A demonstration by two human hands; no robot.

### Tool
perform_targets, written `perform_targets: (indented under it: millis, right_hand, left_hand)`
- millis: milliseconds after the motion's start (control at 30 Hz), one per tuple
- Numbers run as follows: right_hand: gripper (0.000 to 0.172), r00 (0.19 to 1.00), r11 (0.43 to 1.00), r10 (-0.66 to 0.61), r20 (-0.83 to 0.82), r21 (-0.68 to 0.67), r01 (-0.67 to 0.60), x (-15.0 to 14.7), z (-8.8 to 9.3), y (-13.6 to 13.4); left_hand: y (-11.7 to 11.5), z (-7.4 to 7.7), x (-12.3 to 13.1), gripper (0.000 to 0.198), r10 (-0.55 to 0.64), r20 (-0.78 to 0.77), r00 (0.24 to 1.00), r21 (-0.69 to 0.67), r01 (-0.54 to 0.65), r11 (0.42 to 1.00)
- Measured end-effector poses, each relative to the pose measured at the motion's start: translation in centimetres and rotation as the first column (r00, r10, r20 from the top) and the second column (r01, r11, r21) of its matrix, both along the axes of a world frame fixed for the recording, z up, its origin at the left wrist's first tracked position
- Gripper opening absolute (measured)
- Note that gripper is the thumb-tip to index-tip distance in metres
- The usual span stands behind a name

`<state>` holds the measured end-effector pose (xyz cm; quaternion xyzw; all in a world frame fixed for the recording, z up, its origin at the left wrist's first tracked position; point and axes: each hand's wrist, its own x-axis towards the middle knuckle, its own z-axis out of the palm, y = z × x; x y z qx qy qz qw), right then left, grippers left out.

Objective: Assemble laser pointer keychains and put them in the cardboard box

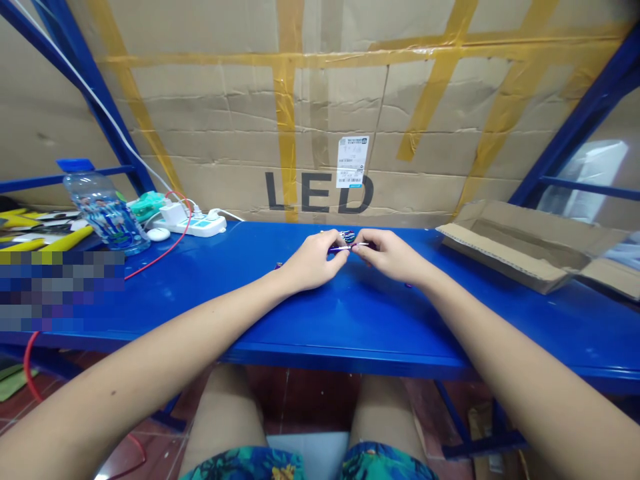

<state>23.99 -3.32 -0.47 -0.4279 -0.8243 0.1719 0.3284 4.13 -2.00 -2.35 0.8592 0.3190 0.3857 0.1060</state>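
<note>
My left hand [316, 260] and my right hand [391, 255] meet over the middle of the blue metal shelf [350, 313]. Both are curled in a pinch on one thin purple and silver rod-like piece [349, 247] held level between them. Just behind it a few similar small shiny purple parts [347, 235] lie on the shelf. A tiny dark bit [278, 265] lies left of my left hand and another [409, 285] is beside my right wrist.
An open shallow cardboard box [530, 247] sits at the right. At the left stand a water bottle [105, 210], a white power strip [193, 223] with a red wire [165, 250], and yellow tools [30, 230]. A taped cardboard wall [320, 113] closes the back.
</note>
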Motion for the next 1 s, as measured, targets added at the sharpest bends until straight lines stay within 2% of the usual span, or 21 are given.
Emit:
perform_targets:
  millis: [133, 200, 300, 467, 567, 733, 900, 1000]
  right_hand:
    - [0.017, 1.0, 0.996, 0.014, -0.004, 0.093, -0.013, 0.27, -0.18, 0.19]
    - [0.016, 0.999, 0.993, 0.029, 0.019, 0.118, -0.031, 0.3, -0.28, 0.22]
    - [0.017, 0.998, 0.992, 0.054, 0.038, 0.111, -0.058, 0.25, -0.43, 0.24]
    - [0.018, 0.995, 0.994, 0.095, 0.039, 0.04, -0.097, 0.15, -0.52, 0.18]
    - [0.019, 0.996, 0.996, 0.084, 0.023, 0.037, -0.085, 0.05, -0.38, 0.05]
    - [0.02, 0.998, 0.995, 0.058, 0.017, 0.076, -0.059, -0.06, -0.18, -0.05]
    - [0.02, 0.997, 0.996, 0.078, 0.008, 0.042, -0.078, -0.07, -0.37, 0.06]
    - [0.021, 0.993, 0.993, 0.117, -0.018, 0.01, -0.117, -0.09, -0.32, 0.01]
  left_hand:
    - [0.25, 0.23, -0.08, 0.027, 0.015, -0.066, 0.998, -0.025, -0.017, 1.0]
    - [0.25, 0.25, -0.18, 0.024, -0.004, -0.082, 0.997, -0.077, -0.003, 0.997]
    - [0.0, 0.19, -0.44, 0.01, -0.045, -0.089, 0.995, -0.148, 0.032, 0.989]
    - [-0.45, 0.22, -0.64, 0.005, -0.059, -0.178, 0.982, -0.005, 0.059, 0.998]
    - [-0.38, 0.29, -0.39, 0.002, -0.042, -0.141, 0.989, 0.035, 0.047, 0.998]
    - [0.03, 0.4, 0.01, 0.026, 0.045, -0.23, 0.972, 0.075, -0.029, 0.997]
    - [-0.38, 0.61, -0.29, 0.009, 0.012, -0.199, 0.98, -0.017, -0.016, 1.0]
    - [-0.68, 0.48, -0.37, 0.003, -0.024, -0.167, 0.986, 0.019, 0.027, 0.999]
